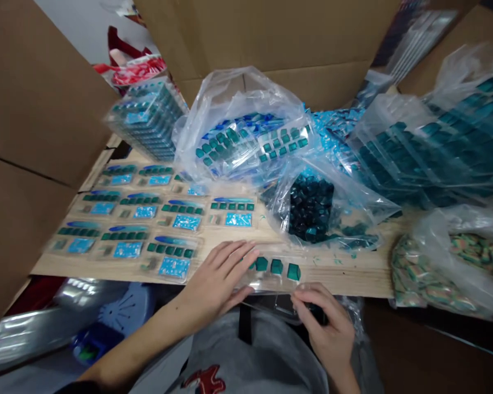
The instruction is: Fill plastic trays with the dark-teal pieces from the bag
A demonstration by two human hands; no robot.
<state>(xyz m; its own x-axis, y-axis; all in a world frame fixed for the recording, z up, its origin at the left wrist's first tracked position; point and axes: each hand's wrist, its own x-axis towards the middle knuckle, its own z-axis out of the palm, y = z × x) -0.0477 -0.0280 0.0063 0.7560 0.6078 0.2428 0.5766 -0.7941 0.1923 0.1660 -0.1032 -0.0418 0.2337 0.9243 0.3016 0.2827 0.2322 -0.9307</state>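
My left hand (pixel 219 276) lies flat with fingers stretched out on a clear plastic tray (pixel 277 273) at the near edge of the wooden board (pixel 353 276). The tray holds three green square pieces (pixel 276 266) in a row beside my fingertips. My right hand (pixel 322 323) is below the board's edge, fingers curled in a pinch at the tray's near right corner; what they grip is partly hidden. Several filled packs (pixel 172 257) with green pieces and blue cards lie in rows to the left.
An open bag of dark green loose pieces (pixel 312 208) sits just behind the tray. More bags of filled packs (pixel 246 139) and stacked trays (pixel 431 148) stand behind and right. A bag of multicoloured items (pixel 431 273) is at right. Cardboard walls (pixel 41 98) surround the board.
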